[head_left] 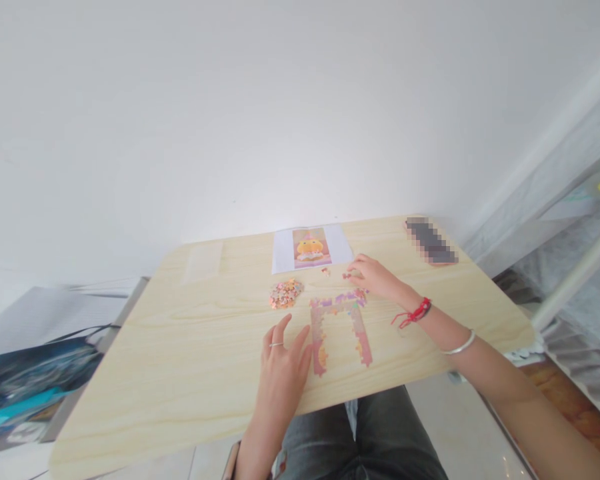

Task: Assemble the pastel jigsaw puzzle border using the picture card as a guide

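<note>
Two hands | left hand [283, 357] flat, fingers spread | right hand [375, 275] fingers pinching pink puzzle piece [347, 275]

A small pink puzzle piece [347, 275] lies flat just beyond the joined, arch-shaped pastel puzzle frame [339, 327].

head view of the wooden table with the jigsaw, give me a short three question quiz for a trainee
1. True or false: the left hand lies flat on the pale wooden table beside the part-built pink jigsaw frame.
2. Which hand reaches the small loose pieces near the printed reference picture of a yellow figure?
3. The heap of unsorted jigsaw pieces sits where? A) left of the frame B) on the pixelated phone C) on the lap

Key: 1 true; 2 the right hand; 3 A
</note>
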Demonstrator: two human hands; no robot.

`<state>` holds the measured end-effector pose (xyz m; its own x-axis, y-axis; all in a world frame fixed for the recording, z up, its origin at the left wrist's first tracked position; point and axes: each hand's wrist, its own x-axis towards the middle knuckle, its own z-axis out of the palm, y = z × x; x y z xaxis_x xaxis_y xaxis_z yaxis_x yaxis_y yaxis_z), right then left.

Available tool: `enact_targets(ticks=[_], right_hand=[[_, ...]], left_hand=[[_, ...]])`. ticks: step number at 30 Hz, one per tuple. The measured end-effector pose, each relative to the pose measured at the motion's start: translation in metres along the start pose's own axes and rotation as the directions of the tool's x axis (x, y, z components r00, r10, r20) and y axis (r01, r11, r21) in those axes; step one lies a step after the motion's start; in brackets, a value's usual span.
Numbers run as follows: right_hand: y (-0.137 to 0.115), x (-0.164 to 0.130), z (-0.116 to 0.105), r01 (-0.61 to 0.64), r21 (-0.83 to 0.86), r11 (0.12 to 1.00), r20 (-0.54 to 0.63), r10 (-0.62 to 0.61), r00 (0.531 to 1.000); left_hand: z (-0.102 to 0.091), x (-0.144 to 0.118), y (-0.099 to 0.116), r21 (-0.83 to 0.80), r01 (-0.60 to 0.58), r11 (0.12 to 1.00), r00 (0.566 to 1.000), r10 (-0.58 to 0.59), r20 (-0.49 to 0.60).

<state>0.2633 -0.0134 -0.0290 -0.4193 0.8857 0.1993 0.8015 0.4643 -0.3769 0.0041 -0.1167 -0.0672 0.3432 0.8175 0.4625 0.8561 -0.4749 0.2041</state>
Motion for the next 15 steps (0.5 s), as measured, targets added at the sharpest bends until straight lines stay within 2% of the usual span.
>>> enact_targets(ticks=[4, 7, 15], right_hand=[[0.002, 0.006, 0.004, 0.004, 0.015, 1.0, 0.059, -0.005, 0.998], [0.004, 0.002, 0.002, -0.001, 0.008, 1.0, 0.076, 0.0, 0.997], [0.007, -0.017, -0.011, -0.009, 0.008, 1.0, 0.012, 0.009, 1.0]], left_hand=[[0.001, -0.005, -0.006, 0.01, -0.021, 1.0, 1.0, 0.021, 0.022], [0.001, -0.009, -0.008, 0.01, 0.008, 1.0, 1.0, -0.008, 0.026], [0.003, -0.011, -0.012, 0.007, 0.004, 1.0, 1.0, -0.004, 0.007]])
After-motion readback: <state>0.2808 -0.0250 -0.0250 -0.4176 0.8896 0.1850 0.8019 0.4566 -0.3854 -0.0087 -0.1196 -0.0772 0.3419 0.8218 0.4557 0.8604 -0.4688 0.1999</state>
